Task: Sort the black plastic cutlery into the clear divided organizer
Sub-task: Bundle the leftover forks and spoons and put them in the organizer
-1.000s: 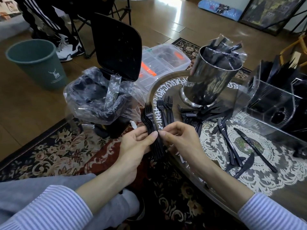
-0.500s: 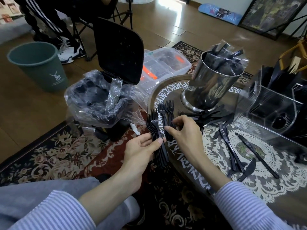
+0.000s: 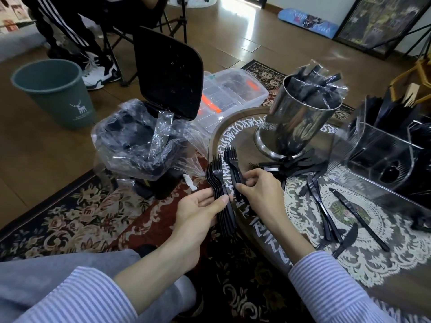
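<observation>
Left hand (image 3: 198,206) clamps a nested stack of forks (image 3: 220,194) off the table edge, right hand (image 3: 258,190) pinches two more forks (image 3: 233,169) — tines should align before joining — organizer (image 3: 384,157) stands far right, well apart.

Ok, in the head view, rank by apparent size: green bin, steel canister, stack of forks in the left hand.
1. green bin
2. steel canister, close to the bin; depth differs, so unsure
3. stack of forks held in the left hand, clearly smallest
</observation>
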